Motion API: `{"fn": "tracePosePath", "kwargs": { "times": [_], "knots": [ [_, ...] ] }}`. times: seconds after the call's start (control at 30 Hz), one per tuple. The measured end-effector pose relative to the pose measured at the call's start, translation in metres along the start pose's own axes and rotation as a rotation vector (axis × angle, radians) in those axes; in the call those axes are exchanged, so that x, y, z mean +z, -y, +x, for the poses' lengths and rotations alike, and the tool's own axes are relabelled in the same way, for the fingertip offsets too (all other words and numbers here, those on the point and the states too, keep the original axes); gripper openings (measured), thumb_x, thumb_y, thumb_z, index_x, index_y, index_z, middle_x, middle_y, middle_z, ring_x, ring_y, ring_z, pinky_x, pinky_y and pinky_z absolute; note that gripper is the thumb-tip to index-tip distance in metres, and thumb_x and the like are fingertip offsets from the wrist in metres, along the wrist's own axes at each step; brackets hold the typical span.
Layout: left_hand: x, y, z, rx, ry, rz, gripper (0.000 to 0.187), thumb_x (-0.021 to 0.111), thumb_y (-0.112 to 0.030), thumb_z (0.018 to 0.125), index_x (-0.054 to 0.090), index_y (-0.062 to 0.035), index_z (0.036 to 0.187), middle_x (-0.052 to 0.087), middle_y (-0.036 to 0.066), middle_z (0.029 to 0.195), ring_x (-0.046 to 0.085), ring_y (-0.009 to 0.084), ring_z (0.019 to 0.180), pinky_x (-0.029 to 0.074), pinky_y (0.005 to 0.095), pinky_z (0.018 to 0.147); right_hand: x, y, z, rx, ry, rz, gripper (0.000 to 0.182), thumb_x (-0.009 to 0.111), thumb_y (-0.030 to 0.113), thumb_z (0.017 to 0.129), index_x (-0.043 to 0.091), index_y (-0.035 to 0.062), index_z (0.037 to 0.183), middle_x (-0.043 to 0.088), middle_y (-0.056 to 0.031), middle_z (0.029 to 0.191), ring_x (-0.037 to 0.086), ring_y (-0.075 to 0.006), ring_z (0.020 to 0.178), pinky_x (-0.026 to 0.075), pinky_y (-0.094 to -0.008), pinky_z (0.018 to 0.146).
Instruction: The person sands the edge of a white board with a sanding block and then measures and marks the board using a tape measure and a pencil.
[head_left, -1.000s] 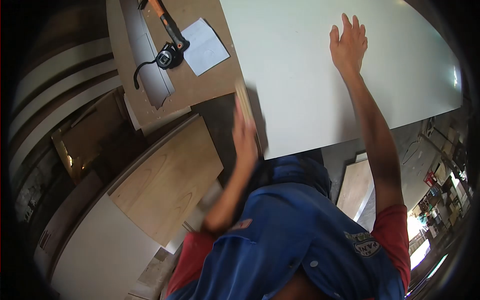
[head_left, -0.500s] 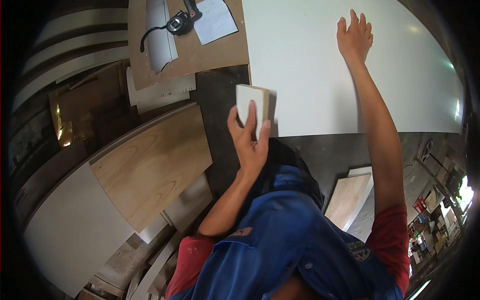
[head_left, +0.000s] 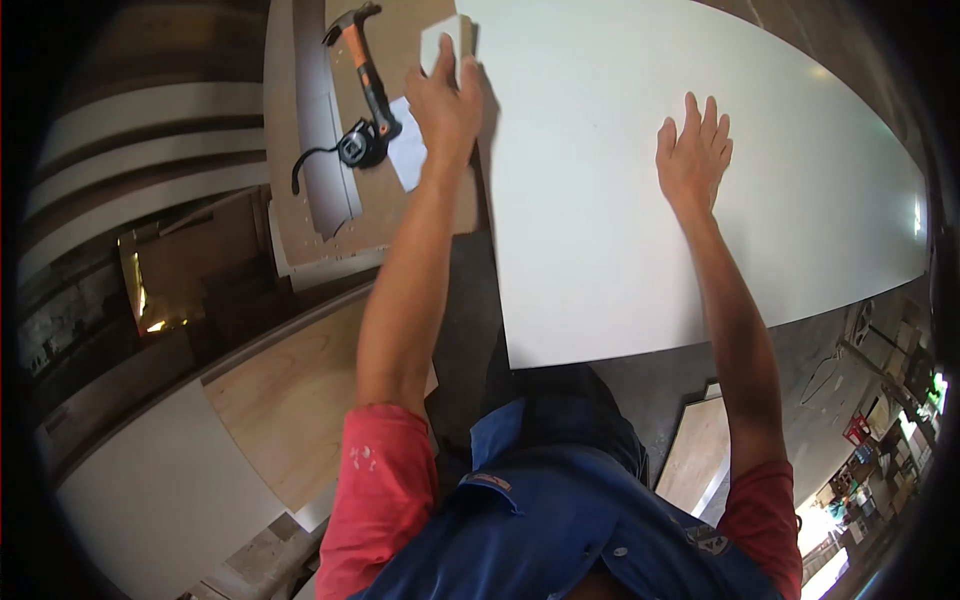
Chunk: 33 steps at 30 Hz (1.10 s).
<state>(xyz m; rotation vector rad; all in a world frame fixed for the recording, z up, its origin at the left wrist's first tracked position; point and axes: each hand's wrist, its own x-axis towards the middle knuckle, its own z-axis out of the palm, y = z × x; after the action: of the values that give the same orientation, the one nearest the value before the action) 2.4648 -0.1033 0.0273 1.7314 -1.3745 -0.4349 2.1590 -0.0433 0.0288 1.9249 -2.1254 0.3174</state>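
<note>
A large white panel [head_left: 600,200] lies in front of me. My left hand [head_left: 446,105] is stretched forward to the panel's far left side. Its fingers and thumb are closed round a white-faced wood block [head_left: 437,42] with a pale, raw edge, which is right at the panel's left edge. Spread flat on the white surface, right of the middle, is my right hand [head_left: 694,155], with nothing in it.
Left of the panel, a brown board [head_left: 290,200] carries a hammer [head_left: 365,70], a black tape measure [head_left: 360,145] and a sheet of paper [head_left: 406,150]. Wood-grain and white boards [head_left: 290,400] are stacked at lower left. Another board [head_left: 695,450] leans below the panel.
My left hand has carried the block forward along the panel's left edge, from the near corner to the far end. My right hand stays flat on the panel; the view has tilted forward.
</note>
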Motion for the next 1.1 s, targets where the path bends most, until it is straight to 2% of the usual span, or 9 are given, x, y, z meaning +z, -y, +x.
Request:
{"fn": "tracePosePath", "kwargs": {
  "times": [0.13,0.23,0.33,0.43,0.5,0.53,0.63,0.73,1.1],
  "knots": [
    [0.033,0.022,0.078,0.14,-0.107,0.107,0.054,0.064,-0.039,0.093,0.065,-0.004,0.135,0.058,0.029,0.094,0.059,0.0407,0.092,0.048,0.0511,0.088,-0.002,0.001,0.0,0.014,0.035,0.029,0.054,0.048,0.036,0.102,0.045,0.0086,0.149,0.037,-0.0193,0.156,0.032,-0.0444,0.143,0.027,-0.0576,0.114],
    [0.018,-0.023,0.101,-0.367,0.177,-0.105,0.045,0.058,-0.031,0.103,0.058,-0.0149,0.145,0.062,0.032,0.126,0.07,0.0268,0.108,0.055,0.0328,0.086,-0.003,-0.001,0.0,0.022,0.045,0.054,0.054,0.05,0.036,0.101,0.045,0.0089,0.148,0.037,-0.0186,0.156,0.031,-0.0442,0.143,0.026,-0.0584,0.115],
    [0.023,0.0,0.111,0.067,0.061,0.103,0.054,0.058,-0.03,0.103,0.053,0.0064,0.143,0.065,0.029,0.12,0.067,0.027,0.109,0.054,0.034,0.083,-0.002,0.0,0.002,0.032,0.04,0.079,0.054,0.05,0.036,0.101,0.045,0.0093,0.148,0.037,-0.0182,0.156,0.031,-0.044,0.143,0.026,-0.0587,0.115],
    [0.0,-0.042,0.075,-0.452,0.345,-0.069,0.056,0.056,-0.031,0.104,0.052,0.0103,0.141,0.06,0.029,0.133,0.06,0.0346,0.125,0.049,0.039,0.099,-0.002,-0.002,0.004,0.025,0.022,0.088,0.054,0.05,0.036,0.101,0.046,0.0097,0.147,0.039,-0.0179,0.155,0.032,-0.0435,0.143,0.027,-0.0584,0.115],
    [0.015,0.008,0.037,0.051,0.032,-0.039,0.053,0.065,-0.037,0.096,0.062,-0.0056,0.138,0.053,0.016,0.08,0.052,0.0208,0.072,0.044,0.037,0.064,0.0,-0.003,0.001,0.029,0.002,0.1,0.054,0.05,0.037,0.1,0.047,0.0099,0.147,0.041,-0.0177,0.155,0.033,-0.0432,0.143,0.027,-0.0581,0.115],
    [0.007,0.012,0.009,0.275,-0.035,0.096,0.054,0.065,-0.039,0.098,0.061,-0.0074,0.141,0.053,0.013,0.089,0.052,0.0173,0.071,0.044,0.0341,0.062,0.001,-0.003,0.001,0.037,0.015,0.085,0.054,0.049,0.038,0.101,0.046,0.0112,0.148,0.04,-0.017,0.156,0.033,-0.0428,0.143,0.027,-0.0576,0.115],
    [-0.041,-0.03,-0.091,-0.167,0.216,-0.227,0.051,0.063,-0.03,0.1,0.056,-0.0082,0.145,0.046,0.032,0.135,0.059,0.0324,0.102,0.052,0.0403,0.085,0.004,-0.003,0.001,0.035,0.003,0.071,0.055,0.047,0.041,0.103,0.046,0.0128,0.149,0.039,-0.016,0.157,0.032,-0.042,0.145,0.028,-0.0567,0.116],
    [-0.073,-0.016,-0.198,-0.025,0.156,-0.001,0.054,0.065,-0.024,0.098,0.052,-0.0115,0.149,0.036,0.039,0.148,0.038,0.0483,0.139,0.031,0.0496,0.115,0.008,-0.007,0.0,0.005,-0.03,0.058,0.056,0.046,0.044,0.103,0.046,0.0135,0.15,0.038,-0.0157,0.158,0.031,-0.0412,0.145,0.027,-0.0561,0.117],
    [-0.166,-0.031,-0.398,-0.691,0.143,-0.695,0.055,0.057,-0.013,0.101,0.042,0.006,0.15,0.042,0.021,0.156,0.042,0.028,0.144,0.029,0.0372,0.119,0.014,-0.008,0.007,0.02,-0.015,0.09,0.059,0.045,0.047,0.101,0.046,0.015,0.151,0.036,-0.0164,0.16,0.029,-0.0403,0.147,0.023,-0.0544,0.12]
  ]
}}
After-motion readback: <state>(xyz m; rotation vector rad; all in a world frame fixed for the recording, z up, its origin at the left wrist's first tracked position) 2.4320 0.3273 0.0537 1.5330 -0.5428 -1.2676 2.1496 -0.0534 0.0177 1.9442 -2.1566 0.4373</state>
